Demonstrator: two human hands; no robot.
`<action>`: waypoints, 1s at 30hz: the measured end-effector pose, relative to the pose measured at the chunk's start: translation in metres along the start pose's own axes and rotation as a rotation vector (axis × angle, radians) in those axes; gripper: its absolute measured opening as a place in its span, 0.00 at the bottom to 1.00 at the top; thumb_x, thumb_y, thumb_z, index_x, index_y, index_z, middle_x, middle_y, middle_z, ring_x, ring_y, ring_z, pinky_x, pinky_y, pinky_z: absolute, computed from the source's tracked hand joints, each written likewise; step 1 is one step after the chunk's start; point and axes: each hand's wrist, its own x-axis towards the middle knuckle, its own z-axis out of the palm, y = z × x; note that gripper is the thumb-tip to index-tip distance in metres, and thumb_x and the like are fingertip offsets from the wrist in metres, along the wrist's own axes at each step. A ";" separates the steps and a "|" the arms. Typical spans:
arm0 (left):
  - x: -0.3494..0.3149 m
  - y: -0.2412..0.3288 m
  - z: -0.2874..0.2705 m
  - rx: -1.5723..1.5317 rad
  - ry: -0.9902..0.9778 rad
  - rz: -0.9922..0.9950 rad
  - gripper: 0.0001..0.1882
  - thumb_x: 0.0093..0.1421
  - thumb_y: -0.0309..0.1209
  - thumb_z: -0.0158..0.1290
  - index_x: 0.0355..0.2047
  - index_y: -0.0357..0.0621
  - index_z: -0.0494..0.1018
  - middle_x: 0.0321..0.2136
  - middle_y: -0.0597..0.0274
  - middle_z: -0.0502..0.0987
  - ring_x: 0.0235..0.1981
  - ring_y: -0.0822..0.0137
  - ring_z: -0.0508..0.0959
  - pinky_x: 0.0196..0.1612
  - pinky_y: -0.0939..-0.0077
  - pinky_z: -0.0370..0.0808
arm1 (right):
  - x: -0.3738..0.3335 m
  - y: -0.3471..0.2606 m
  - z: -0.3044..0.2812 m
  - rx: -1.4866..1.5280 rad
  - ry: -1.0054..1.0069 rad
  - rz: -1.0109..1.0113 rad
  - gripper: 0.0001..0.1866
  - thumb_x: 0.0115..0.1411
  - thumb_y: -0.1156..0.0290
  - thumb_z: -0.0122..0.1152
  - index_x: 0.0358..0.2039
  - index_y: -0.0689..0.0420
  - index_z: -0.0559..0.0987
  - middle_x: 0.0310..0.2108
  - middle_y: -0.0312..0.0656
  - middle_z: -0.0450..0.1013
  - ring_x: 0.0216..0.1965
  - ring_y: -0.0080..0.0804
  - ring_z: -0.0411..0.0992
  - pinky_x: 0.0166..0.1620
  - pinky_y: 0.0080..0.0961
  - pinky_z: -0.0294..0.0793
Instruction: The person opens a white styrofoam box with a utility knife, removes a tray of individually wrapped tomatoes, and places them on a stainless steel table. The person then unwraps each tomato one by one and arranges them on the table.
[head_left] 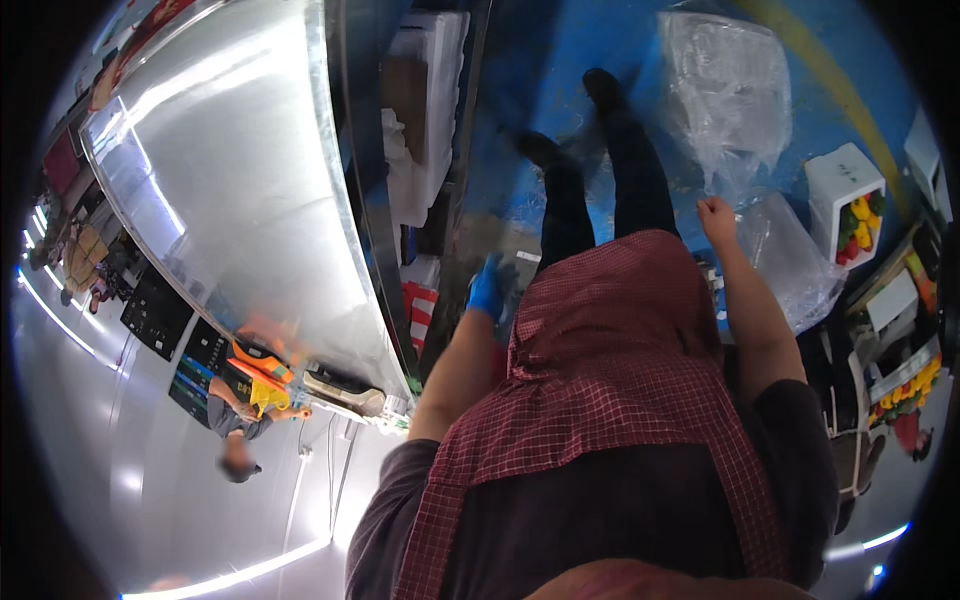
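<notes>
From my remote station I am looking down on a blue floor (515,90), scuffed and littered with small scraps, a yellow line (825,75) curving across it at right. On the left a long steel table (240,150) is throwing back the ceiling lights in a white glare; white foam boxes (430,110) are standing along its near side, with a red-and-white box (420,312) lower down. The wearer is standing in a checked red apron (610,330). The left hand (487,288), blue-gloved, is hanging near that box, fingers pointing forward; I cannot tell its grip. The bare right hand (715,220) is hanging with fingers curled; I cannot tell whether it is pinching anything. Clear plastic (725,90) is lying on the floor, its narrow end just beyond this hand, and a second clear sheet (790,260) is spreading to its right. Farther right, a white box (838,190) is holding yellow and red peppers (860,225). Across the table a co-worker (238,425) is appearing upside down beside black crates (155,310), warped by the lens.
</notes>
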 end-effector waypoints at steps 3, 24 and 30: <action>0.029 0.073 0.059 0.454 0.057 0.264 0.25 0.62 0.49 0.47 0.50 0.44 0.70 0.41 0.57 0.76 0.38 0.66 0.75 0.42 0.71 0.72 | -0.009 -0.004 0.022 0.030 -0.085 0.026 0.16 0.56 0.61 0.60 0.25 0.63 0.75 0.18 0.45 0.72 0.22 0.36 0.70 0.30 0.33 0.68; 0.187 0.336 0.082 0.567 1.005 0.895 0.30 0.55 0.35 0.52 0.56 0.33 0.62 0.53 0.37 0.67 0.53 0.46 0.69 0.56 0.62 0.67 | -0.008 0.080 0.142 0.425 -0.071 0.269 0.13 0.63 0.67 0.51 0.42 0.63 0.72 0.36 0.45 0.73 0.38 0.30 0.70 0.44 0.26 0.69; 0.211 0.351 0.045 0.598 1.103 0.993 0.28 0.53 0.34 0.54 0.54 0.36 0.65 0.50 0.38 0.69 0.50 0.45 0.71 0.52 0.57 0.69 | -0.008 0.071 0.138 0.315 -0.077 0.337 0.15 0.65 0.64 0.47 0.41 0.63 0.72 0.36 0.45 0.72 0.39 0.33 0.69 0.46 0.28 0.67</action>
